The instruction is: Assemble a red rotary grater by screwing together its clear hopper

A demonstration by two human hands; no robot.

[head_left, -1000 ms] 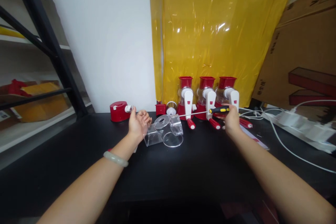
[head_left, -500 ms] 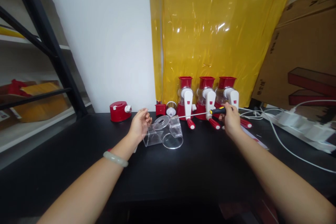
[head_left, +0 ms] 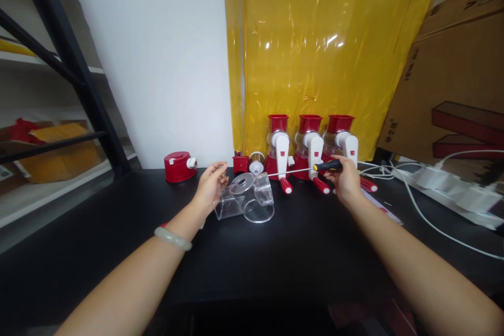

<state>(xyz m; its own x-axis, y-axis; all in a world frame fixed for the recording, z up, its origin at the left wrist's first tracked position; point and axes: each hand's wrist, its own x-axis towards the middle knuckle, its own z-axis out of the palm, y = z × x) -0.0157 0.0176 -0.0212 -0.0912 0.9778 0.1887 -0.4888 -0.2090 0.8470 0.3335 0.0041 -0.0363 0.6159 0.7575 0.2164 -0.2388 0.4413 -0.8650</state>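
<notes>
A clear plastic housing [head_left: 230,206] lies on the black table in the middle, with round openings. At its left end is my left hand [head_left: 212,185], fingers curled round that end and thumb and forefinger pinched above it. My right hand [head_left: 347,181] grips a screwdriver [head_left: 328,166] by its black and yellow handle. The long shaft points left, and its tip reaches the upper right part of the clear housing. Just behind the housing are a metal grater drum [head_left: 257,161] and a small red part [head_left: 240,164].
Three red and white hand-cranked graters [head_left: 281,152] stand in a row at the back. A red round base [head_left: 178,167] sits at back left. White cables and a power strip [head_left: 452,194] lie right; a shelf [head_left: 51,199] stands left.
The fingers of my right hand have shifted on the screwdriver handle. My left hand and the clear housing have barely moved.
</notes>
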